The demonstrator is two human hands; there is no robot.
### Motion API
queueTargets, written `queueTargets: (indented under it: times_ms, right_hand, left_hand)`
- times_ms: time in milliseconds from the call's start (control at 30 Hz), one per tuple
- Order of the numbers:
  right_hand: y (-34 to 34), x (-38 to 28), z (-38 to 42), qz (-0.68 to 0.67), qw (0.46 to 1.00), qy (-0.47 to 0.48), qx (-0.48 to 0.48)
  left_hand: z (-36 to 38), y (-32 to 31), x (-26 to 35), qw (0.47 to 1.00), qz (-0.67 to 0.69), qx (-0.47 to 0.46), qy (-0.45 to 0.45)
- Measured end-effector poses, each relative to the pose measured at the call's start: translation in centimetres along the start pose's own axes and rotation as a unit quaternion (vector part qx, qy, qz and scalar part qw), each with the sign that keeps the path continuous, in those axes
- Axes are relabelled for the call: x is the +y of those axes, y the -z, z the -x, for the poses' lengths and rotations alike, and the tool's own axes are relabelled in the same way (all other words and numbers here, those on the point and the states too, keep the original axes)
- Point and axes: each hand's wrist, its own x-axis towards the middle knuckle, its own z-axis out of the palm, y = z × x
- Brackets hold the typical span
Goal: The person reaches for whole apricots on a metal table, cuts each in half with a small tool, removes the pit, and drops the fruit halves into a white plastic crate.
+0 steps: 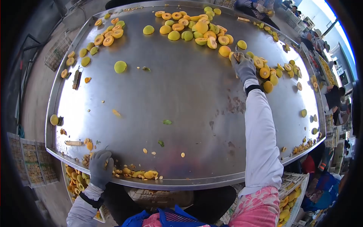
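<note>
Crated fruit partly hidden

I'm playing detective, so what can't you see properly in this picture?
In the head view:
- Right gloved hand: what's in its grasp, mostly covered by its own fingers.
- Left gloved hand: its palm, hidden by its back.
- Lower-right crate: its bottom, cut off by the picture's edge.
- Worker at the top: head, cut off by the top edge.

Fruit-processing workshop: halved fruit, metal table, crates, co-workers.
</note>
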Motion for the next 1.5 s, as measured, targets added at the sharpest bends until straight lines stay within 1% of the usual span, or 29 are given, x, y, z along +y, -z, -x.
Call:
queueTargets:
  times_ms: [67, 133, 167, 200, 267, 300, 367, 400, 467, 500, 567, 633, 667, 733, 767, 800, 867, 900, 933, 1000, 1033, 1067, 1133, 1200, 1267, 1333, 1400, 1433, 1500]
  right_hand:
    - [-1.7, 0.1, -2.4, 0.023, 1.000, 0.008, -0.003]
    - [-3.2, 0.5, -4.5, 0.098, 0.992, -0.069, -0.029]
    - [-3.8, 0.7, -4.9, 0.091, 0.989, -0.107, -0.048]
    - [-4.1, 1.1, -5.6, 0.086, 0.990, -0.102, -0.049]
    - [-4.2, 1.5, -6.0, 0.063, 0.989, -0.036, -0.126]
    - [-3.7, 1.5, -5.3, 0.066, 0.989, -0.032, -0.130]
    - [0.9, -1.3, -2.8, 0.031, 0.960, 0.062, -0.271]
    - [1.8, -2.0, -3.1, 0.036, 0.959, 0.062, -0.273]
    - [2.6, -3.1, -3.5, -0.214, 0.900, 0.133, -0.354]
    - [2.5, -4.5, -4.4, -0.212, 0.899, 0.133, -0.358]
    - [1.7, -8.3, -8.7, -0.170, 0.955, 0.048, -0.239]
    - [-1.7, -10.5, -13.0, -0.108, 0.979, 0.119, -0.127]
    - [-3.2, -11.5, -14.4, -0.110, 0.978, 0.125, -0.129]
    - [-5.7, -13.6, -16.1, 0.074, 0.975, 0.196, 0.079]
    - [-6.0, -14.4, -16.8, 0.083, 0.988, 0.134, 0.004]
    - [-6.8, -15.0, -17.0, 0.080, 0.987, 0.143, 0.000]
    - [-8.4, -15.7, -17.1, 0.048, 0.997, 0.046, -0.036]
    - [-7.8, -15.9, -17.2, -0.029, 0.993, 0.028, -0.114]
    - [-7.6, -16.4, -17.1, -0.024, 0.991, 0.035, -0.123]
    - [-7.3, -16.2, -16.5, -0.323, 0.928, 0.038, -0.183]
    - [-7.2, -16.2, -16.9, -0.262, 0.938, 0.151, -0.169]
    - [-6.9, -16.2, -17.1, -0.257, 0.939, 0.157, -0.165]
    - [-5.3, -15.5, -16.3, -0.029, 0.969, 0.098, -0.226]
    - [-4.3, -15.3, -14.8, -0.022, 0.961, 0.090, -0.262]
    - [-4.4, -13.6, -11.5, -0.136, 0.937, 0.076, -0.313]
    - [-2.7, -12.2, -6.1, -0.230, 0.892, 0.122, -0.370]
    - [2.1, -12.5, -0.6, -0.161, 0.868, 0.209, -0.421]
    - [3.7, -13.0, -0.5, -0.159, 0.869, 0.205, -0.421]
    - [5.9, -13.2, 0.0, -0.368, 0.841, 0.041, -0.395]
  left_hand:
    - [-0.3, 0.0, 0.2, 1.000, -0.003, -0.007, 0.010]
    - [-0.3, 0.0, 0.3, 1.000, -0.024, 0.004, 0.010]
    - [-0.2, 0.0, 0.3, 0.999, -0.027, -0.001, 0.021]
    - [-0.4, 0.0, 0.3, 0.999, -0.027, -0.006, 0.032]
    - [-0.5, 0.1, 0.4, 0.999, -0.031, -0.013, 0.037]
    - [-0.6, 0.0, 0.5, 0.999, -0.034, -0.013, 0.038]
    - [-0.7, -0.2, 0.2, 0.999, -0.030, -0.014, 0.024]
    - [-0.9, -0.3, 0.2, 0.999, -0.025, -0.015, 0.027]
    - [-1.0, -0.1, 0.3, 0.999, -0.036, -0.031, 0.026]
    - [-1.1, -0.1, 0.2, 0.998, -0.040, -0.035, 0.019]
    - [-1.1, -0.2, 0.3, 0.998, -0.043, -0.029, 0.023]
    - [-1.1, -0.1, 0.2, 0.998, -0.050, -0.022, 0.029]
    - [-1.1, -0.1, 0.1, 0.998, -0.044, -0.024, 0.030]
    - [-1.3, -0.1, 0.2, 0.998, -0.038, -0.025, 0.038]
    - [-1.5, 0.0, 0.3, 0.998, -0.049, -0.032, 0.035]
    - [-1.6, 0.1, 0.3, 0.997, -0.059, -0.039, 0.034]
    - [-1.7, 0.1, 0.0, 0.997, -0.059, -0.043, 0.037]
    - [-1.6, 0.1, -0.1, 0.997, -0.057, -0.047, 0.029]
    - [-1.6, -0.2, -0.1, 0.997, -0.052, -0.050, 0.040]
    - [-1.9, 0.3, 0.0, 0.997, -0.047, -0.049, 0.030]
    - [-2.1, 0.5, 0.3, 0.997, -0.043, -0.050, 0.034]
    - [-2.0, 0.5, 0.3, 0.997, -0.041, -0.047, 0.038]
    - [-1.8, 0.6, 0.3, 0.998, -0.038, -0.044, 0.033]
    - [-1.7, 0.9, 0.2, 0.998, -0.031, -0.050, 0.029]
    - [-1.7, 0.8, 0.5, 0.998, -0.039, -0.029, 0.034]
    - [-1.4, 0.8, 0.3, 0.999, -0.025, -0.021, 0.028]
    - [-1.4, 0.7, 0.2, 0.999, -0.024, -0.023, 0.029]
    - [-1.5, 0.6, 0.2, 0.999, -0.021, -0.025, 0.027]
    - [-1.3, 0.5, 0.2, 0.999, -0.029, -0.029, 0.034]
